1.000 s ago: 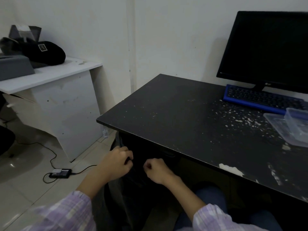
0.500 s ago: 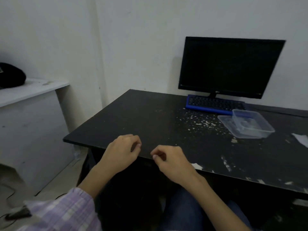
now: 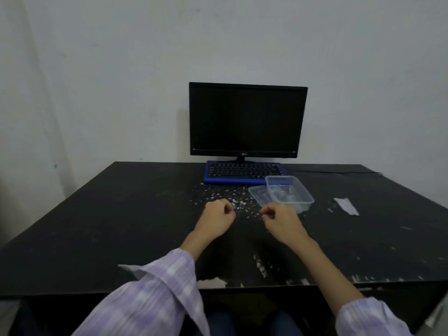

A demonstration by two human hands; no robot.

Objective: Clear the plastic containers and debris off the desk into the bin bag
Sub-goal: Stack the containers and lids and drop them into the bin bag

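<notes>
bench [image 3: 121,214]: black top, white chips and scuffs along the near edge. debris [image 3: 218,197]: white flecks scattered on it. containers [image 3: 288,192]: clear plastic, colourless. keyboard [image 3: 242,172]: blue frame, black keys. monitor [image 3: 247,120]: black, screen dark. paper scrap [image 3: 346,206]: white. sleeves [image 3: 157,297]: lilac-and-white plaid. wall [image 3: 121,69]: plain off-white.
</notes>
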